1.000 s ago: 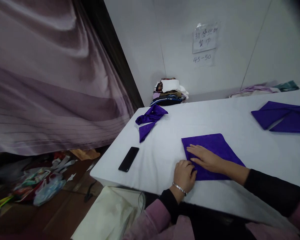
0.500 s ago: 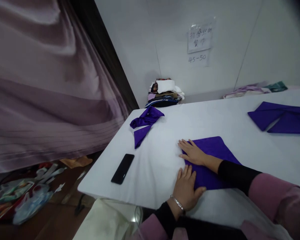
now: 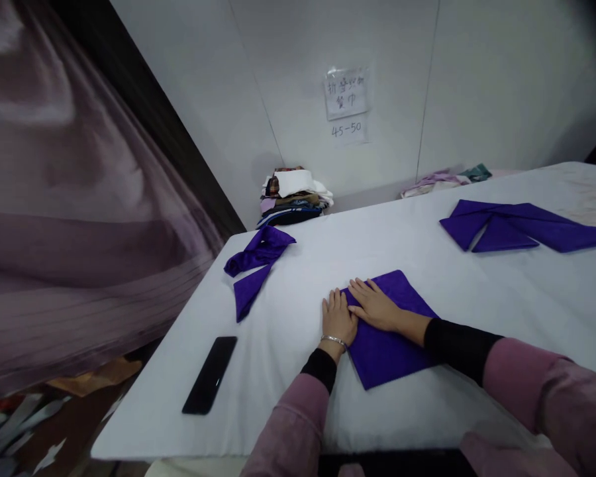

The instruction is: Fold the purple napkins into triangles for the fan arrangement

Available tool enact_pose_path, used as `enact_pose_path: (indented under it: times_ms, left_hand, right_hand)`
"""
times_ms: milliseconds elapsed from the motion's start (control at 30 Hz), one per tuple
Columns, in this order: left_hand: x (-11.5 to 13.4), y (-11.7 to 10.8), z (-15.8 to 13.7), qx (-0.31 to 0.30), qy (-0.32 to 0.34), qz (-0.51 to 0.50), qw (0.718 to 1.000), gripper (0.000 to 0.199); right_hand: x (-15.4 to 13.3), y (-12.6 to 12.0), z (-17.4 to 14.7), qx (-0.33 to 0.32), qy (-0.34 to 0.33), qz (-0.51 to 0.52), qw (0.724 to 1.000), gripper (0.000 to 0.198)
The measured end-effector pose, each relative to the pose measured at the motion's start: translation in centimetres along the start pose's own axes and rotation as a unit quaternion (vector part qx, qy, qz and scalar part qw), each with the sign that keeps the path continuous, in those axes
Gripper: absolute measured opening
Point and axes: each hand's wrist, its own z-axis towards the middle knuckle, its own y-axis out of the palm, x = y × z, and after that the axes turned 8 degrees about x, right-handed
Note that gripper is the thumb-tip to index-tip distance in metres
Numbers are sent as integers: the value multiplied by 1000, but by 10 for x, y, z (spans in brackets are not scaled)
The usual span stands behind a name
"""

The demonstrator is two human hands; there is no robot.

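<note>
A folded purple cloth napkin (image 3: 385, 358) lies flat on the white-covered table (image 3: 288, 371) in front of me. My left hand (image 3: 340, 321), with a silver bracelet at the wrist, rests palm down at the napkin's left edge, fingers stretched forward. Beside it, my right hand (image 3: 375, 306) presses flat on the napkin's upper left part, its fingers extended. The two hands nearly touch. Part of the napkin is hidden beneath my right hand and forearm.
To the left lie a twisted purple cloth (image 3: 252, 285) and a black phone (image 3: 210, 375). Another folded purple cloth (image 3: 521, 225) lies at the right. Folded clothes (image 3: 294, 199) are stacked against the wall, below a paper sign (image 3: 346, 93). A pinkish curtain (image 3: 79, 199) hangs at left.
My left hand has moved forward from the napkin's near left corner to its left edge, close to my right hand. The right hand stays flat on the napkin. The view has shifted right.
</note>
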Motion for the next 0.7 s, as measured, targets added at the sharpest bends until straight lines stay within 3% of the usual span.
enact_pose_path:
  times_ms: [400,700]
  left_hand:
    - [-2,5,-3,5,-3,25,1000,56]
    - [-3,8,-5,23,-8,36,999,56]
  right_hand:
    - [17,-2,-2,-30,-18,13,999,74]
    - [83,-27,-18,-41,67,-28,997,72]
